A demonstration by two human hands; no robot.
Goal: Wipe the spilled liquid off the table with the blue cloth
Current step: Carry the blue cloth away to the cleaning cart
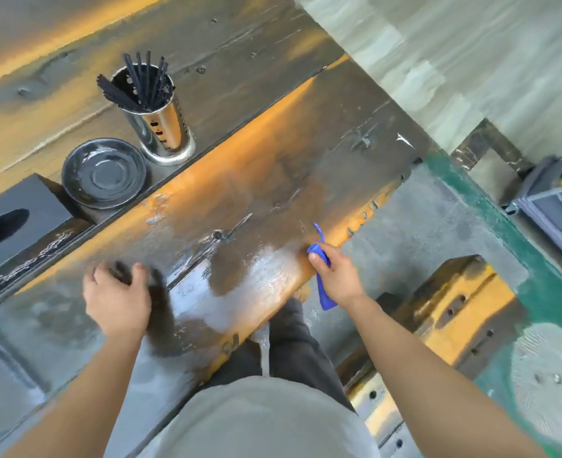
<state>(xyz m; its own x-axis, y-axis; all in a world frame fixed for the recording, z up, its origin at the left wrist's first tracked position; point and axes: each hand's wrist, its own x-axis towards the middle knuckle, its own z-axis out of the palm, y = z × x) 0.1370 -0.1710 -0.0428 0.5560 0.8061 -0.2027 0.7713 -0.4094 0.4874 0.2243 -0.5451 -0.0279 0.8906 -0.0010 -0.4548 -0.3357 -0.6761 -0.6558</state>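
Note:
My right hand (337, 276) grips the bunched blue cloth (323, 285) at the near right edge of the wooden table (256, 166). One cloth end sticks up past my thumb and the other hangs below my palm. A shiny wet film of spilled liquid (256, 262) spreads over the planks just left of the cloth. My left hand (117, 299) rests on the tabletop at the near left, fingers curled and spread, holding nothing.
A steel holder of black chopsticks (155, 110), a dark round dish (104, 175) and a black tissue box (15, 226) stand along the far left. A wooden bench (445, 322) is below on the right. My legs are under the table edge.

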